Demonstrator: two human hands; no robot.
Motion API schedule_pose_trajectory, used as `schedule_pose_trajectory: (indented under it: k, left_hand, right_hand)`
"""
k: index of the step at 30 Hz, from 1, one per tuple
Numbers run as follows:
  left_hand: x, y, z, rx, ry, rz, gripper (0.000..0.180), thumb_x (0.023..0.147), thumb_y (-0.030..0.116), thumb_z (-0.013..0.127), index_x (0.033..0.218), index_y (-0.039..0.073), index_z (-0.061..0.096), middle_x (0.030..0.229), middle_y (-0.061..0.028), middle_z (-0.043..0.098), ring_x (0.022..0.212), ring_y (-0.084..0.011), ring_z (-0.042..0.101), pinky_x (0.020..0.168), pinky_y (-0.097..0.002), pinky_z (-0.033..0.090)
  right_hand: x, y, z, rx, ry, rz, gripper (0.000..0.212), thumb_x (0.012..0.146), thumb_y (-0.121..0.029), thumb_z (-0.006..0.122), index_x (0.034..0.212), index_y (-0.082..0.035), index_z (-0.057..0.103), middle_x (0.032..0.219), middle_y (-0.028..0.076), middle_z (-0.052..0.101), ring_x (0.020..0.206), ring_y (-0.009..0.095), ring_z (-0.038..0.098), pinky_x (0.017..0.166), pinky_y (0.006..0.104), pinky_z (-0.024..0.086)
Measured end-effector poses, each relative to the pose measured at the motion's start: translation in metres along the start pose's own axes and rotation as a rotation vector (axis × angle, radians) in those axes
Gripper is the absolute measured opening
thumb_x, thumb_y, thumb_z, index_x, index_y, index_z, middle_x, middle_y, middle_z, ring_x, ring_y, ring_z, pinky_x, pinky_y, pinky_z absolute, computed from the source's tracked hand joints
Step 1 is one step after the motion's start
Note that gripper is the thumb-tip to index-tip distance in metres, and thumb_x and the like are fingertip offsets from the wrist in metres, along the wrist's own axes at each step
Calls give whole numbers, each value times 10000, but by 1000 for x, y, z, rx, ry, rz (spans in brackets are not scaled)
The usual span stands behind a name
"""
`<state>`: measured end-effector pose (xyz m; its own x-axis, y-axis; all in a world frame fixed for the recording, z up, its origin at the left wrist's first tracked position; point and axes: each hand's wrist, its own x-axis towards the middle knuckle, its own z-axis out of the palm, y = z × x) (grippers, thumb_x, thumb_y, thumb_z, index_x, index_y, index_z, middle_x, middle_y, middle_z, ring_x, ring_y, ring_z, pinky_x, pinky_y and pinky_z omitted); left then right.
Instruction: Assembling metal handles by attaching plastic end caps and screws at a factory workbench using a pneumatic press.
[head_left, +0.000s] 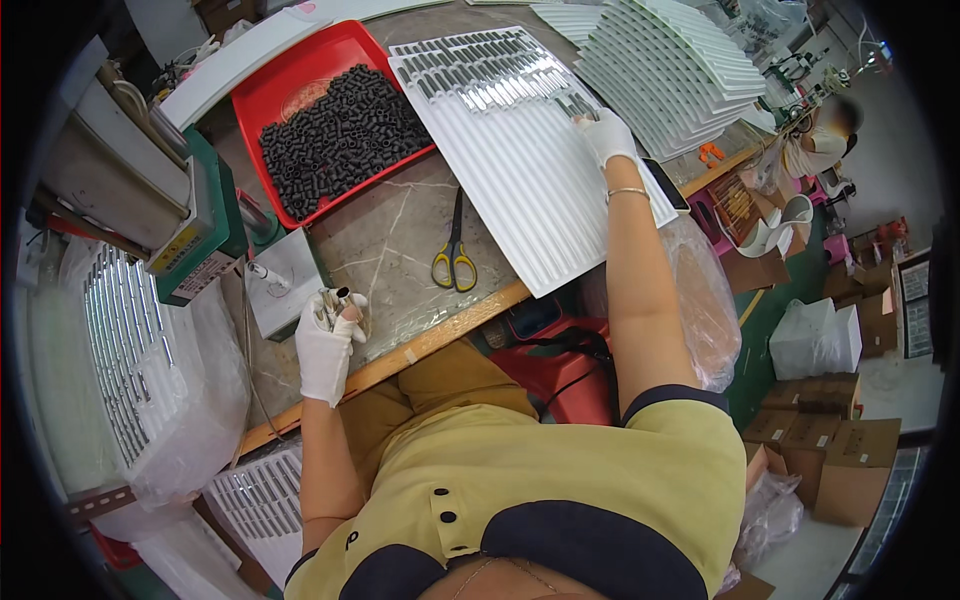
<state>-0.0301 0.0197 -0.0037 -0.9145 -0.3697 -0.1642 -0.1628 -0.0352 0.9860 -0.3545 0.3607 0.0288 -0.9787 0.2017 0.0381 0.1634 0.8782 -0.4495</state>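
Note:
My left hand [328,345], in a white glove with bare fingertips, is closed around several small shiny metal tubes [343,294]; one has a dark open end. It is beside a grey metal block [285,285] with a small fitting, under a green bench press [205,245]. My right hand [608,138], gloved alike, reaches to the far right part of a white ribbed tray [540,210]. Its fingers are closed at a silver tube [576,104], partly hidden by the fingertips. Rows of silver tubes [480,75] lie in the tray's far grooves.
A red tray [373,40] of black plastic sleeves [345,140] stands at the back left. Yellow-handled scissors [455,262] lie on the bench. Stacked ribbed trays [670,75] rise at the back right, beyond a phone [667,186]. Another person [822,148] is far right.

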Motion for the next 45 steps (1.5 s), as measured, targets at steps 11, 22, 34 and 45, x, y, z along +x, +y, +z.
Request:
schedule_pose_trajectory:
  k: [11,22,34,45]
  left_hand:
    - [4,9,2,-105,43,26,214,865,101,629,1031,17,522,884,-39,621,618,-64,553,469,-174,375]
    - [-7,13,-23,-18,131,49,281,808,65,705,1043,-2,566,891,-14,614,788,-57,545,679,-205,451]
    - [-10,-5,-55,38,245,40,356,730,142,785,997,19,583,826,-4,622,718,-69,541,646,-229,456]
    - [59,6,-105,614,381,170,373,743,220,717,1061,48,627,906,-135,666,824,-240,648,752,-313,495]
  right_hand:
    - [1,-14,-20,264,61,-275,270,729,-225,649,857,12,664,757,99,663,596,178,580,556,295,449]
    - [-273,-173,44,845,-760,-556,183,778,-100,692,906,5,616,753,39,628,690,68,549,623,229,456]
    - [-301,-197,86,997,-1060,-546,192,784,-45,687,951,23,620,832,24,647,710,55,548,688,207,463]
    - [-274,-244,142,750,-681,-736,292,756,-162,724,981,8,649,840,143,673,729,193,636,687,297,487]
